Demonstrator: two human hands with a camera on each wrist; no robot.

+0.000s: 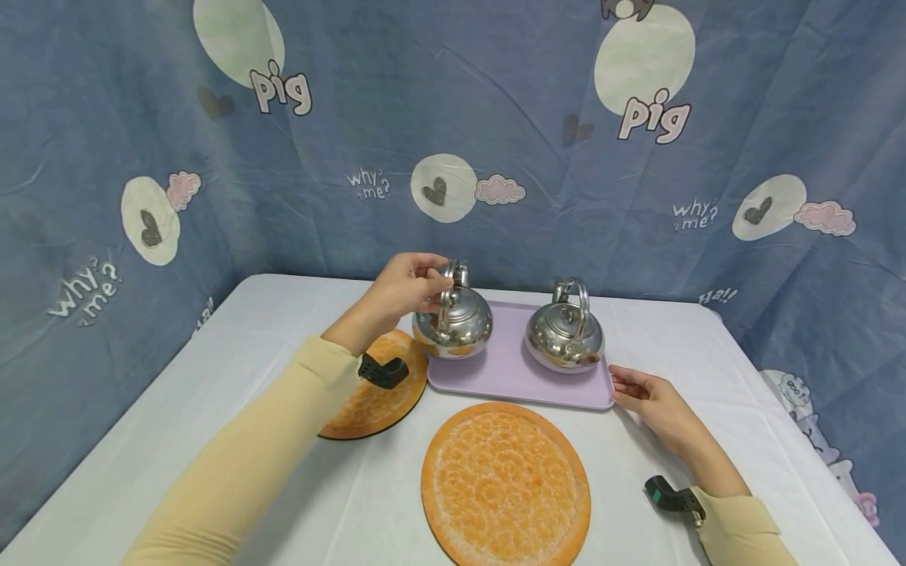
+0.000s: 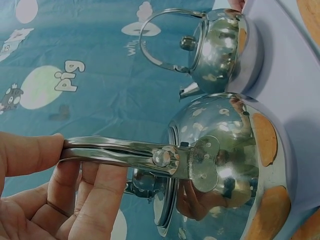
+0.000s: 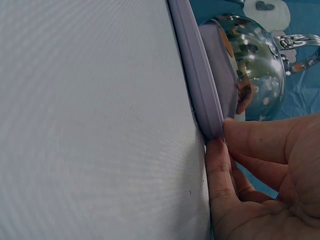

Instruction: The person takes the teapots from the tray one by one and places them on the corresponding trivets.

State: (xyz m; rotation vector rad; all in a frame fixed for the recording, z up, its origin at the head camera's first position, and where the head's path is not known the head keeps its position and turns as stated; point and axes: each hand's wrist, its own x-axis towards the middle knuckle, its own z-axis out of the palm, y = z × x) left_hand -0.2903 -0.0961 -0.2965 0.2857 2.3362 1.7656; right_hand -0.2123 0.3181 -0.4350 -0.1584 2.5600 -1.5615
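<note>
My left hand point(image 1: 406, 289) holds the arched handle of a shiny steel kettle point(image 1: 463, 318), thumb on one side and fingers on the other in the left wrist view. This kettle is over the left end of a lilac tray point(image 1: 488, 377); whether its base touches the tray I cannot tell. A second steel kettle point(image 1: 565, 338) stands on the tray's right half, its handle upright. At the tray's right front corner my right hand point(image 1: 654, 401) pinches the rim, with the thumb point(image 3: 255, 137) at the upper edge and a finger low against the outside.
One round orange-brown mat point(image 1: 506, 483) with a bread-like print lies in front of the tray. Another such mat point(image 1: 375, 401) lies to the left, partly under my left forearm. A white cloth point(image 1: 283, 314) covers the table, and a blue printed curtain point(image 1: 495, 251) hangs behind.
</note>
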